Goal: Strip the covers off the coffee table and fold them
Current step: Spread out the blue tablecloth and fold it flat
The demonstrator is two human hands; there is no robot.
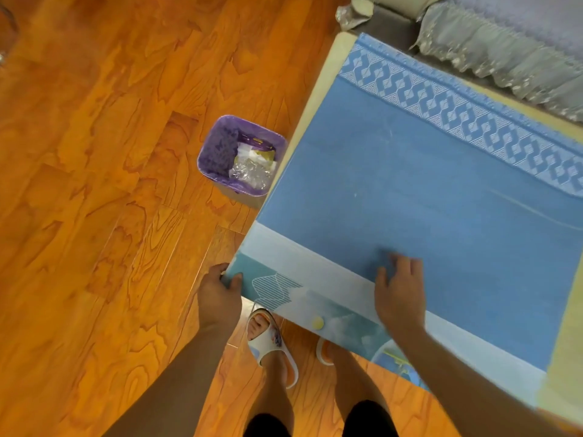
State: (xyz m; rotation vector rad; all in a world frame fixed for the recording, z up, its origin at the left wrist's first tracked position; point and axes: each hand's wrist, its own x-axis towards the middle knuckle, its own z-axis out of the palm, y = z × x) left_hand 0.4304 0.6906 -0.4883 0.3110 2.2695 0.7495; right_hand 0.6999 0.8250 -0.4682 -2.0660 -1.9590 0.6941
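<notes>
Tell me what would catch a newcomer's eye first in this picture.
The blue cover spread over the coffee table fills the right side, its patterned band running along the far edge. The left hand grips its near corner while the right hand rests flat on top. A purple-lined bin stands on the wood floor, left of the table.

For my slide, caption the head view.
Left hand grips the blue cover's corner while right hand presses it flat.

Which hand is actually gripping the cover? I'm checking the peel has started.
The left hand, pinching the cover at its near corner; the right hand only lies on top.
</notes>
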